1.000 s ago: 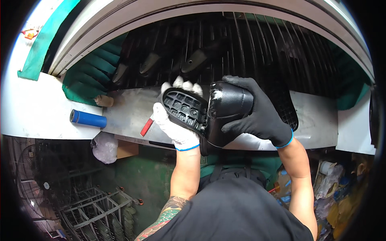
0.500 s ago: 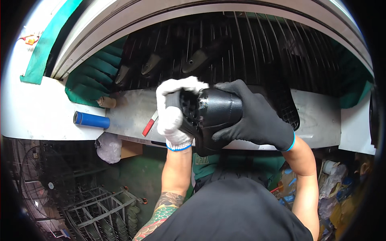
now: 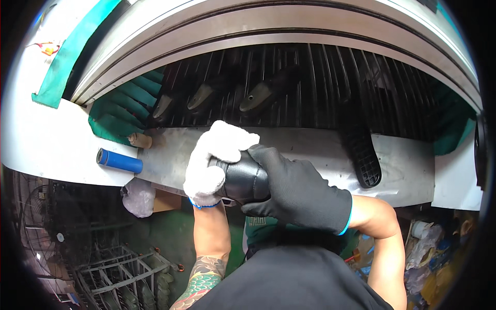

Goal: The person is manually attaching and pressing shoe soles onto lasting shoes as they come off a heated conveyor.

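Both my hands are closed around a black leather shoe (image 3: 247,182), held in front of me at the near edge of the metal ledge. My left hand (image 3: 209,157), in a white knit glove, wraps the shoe's left end, where a dark sole edge (image 3: 220,164) shows between the fingers. The dark-gloved right hand (image 3: 297,191) grips the other side, thumb below and fingers above. Much of the shoe is hidden by the gloves. A loose black sole (image 3: 368,165) with a grid pattern lies to the right, across the ledge and the rollers.
Dark rollers (image 3: 320,88) run behind the metal ledge (image 3: 403,165), carrying several dark shoe forms (image 3: 254,99). On the left are a blue cylinder (image 3: 120,161) and a small tan bottle (image 3: 139,140). A metal rack (image 3: 124,274) stands below left; plastic bags (image 3: 434,243) lie below right.
Hands and shoe have come lower and left. The gap between the sole in my left hand and the shoe's end has closed. The red-handled tool on the ledge is now hidden.
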### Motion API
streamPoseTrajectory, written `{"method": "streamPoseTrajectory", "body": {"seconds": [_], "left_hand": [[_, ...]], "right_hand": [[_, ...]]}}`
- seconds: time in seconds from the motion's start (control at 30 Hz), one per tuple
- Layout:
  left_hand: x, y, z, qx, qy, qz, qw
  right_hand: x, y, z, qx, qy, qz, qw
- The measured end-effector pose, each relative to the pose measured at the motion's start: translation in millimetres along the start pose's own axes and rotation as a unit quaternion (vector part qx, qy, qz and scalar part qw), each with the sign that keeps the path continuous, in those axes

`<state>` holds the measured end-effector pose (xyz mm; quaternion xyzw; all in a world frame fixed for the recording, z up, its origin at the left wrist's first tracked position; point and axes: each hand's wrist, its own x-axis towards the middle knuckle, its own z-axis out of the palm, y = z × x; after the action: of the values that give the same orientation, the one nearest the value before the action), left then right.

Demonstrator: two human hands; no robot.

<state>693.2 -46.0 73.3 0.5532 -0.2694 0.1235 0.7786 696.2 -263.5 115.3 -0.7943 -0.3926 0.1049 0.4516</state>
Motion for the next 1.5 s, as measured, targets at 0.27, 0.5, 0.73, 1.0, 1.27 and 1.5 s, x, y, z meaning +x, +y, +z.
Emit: {"method": "streamPoseTrajectory", "body": {"seconds": [0.27, 0.5, 0.73, 1.0, 1.27, 1.5], "left_hand": [[-56, 12, 23, 0.380, 0.144, 0.131, 0.904], [-150, -12, 62, 0.308, 0.293, 0.033, 0.905], [-184, -31, 70, 0.077, 0.247, -0.334, 0.907], [-97, -33, 12, -0.082, 0.211, -0.238, 0.945], [-55, -42, -8, -0.242, -0.055, -0.103, 0.963], [-43, -47, 16, -0.281, 0.045, -0.096, 0.954]], "right_hand": [[-13, 18, 16, -0.159, 0.095, -0.177, 0.967], [-79, 73, 80, 0.366, 0.149, 0.090, 0.914], [-112, 81, 99, 0.663, 0.016, 0.337, 0.668], [-112, 86, 67, 0.250, 0.027, 0.196, 0.948], [-113, 88, 67, -0.020, 0.014, -0.013, 1.000], [-116, 102, 37, 0.177, -0.087, 0.166, 0.966]]}}
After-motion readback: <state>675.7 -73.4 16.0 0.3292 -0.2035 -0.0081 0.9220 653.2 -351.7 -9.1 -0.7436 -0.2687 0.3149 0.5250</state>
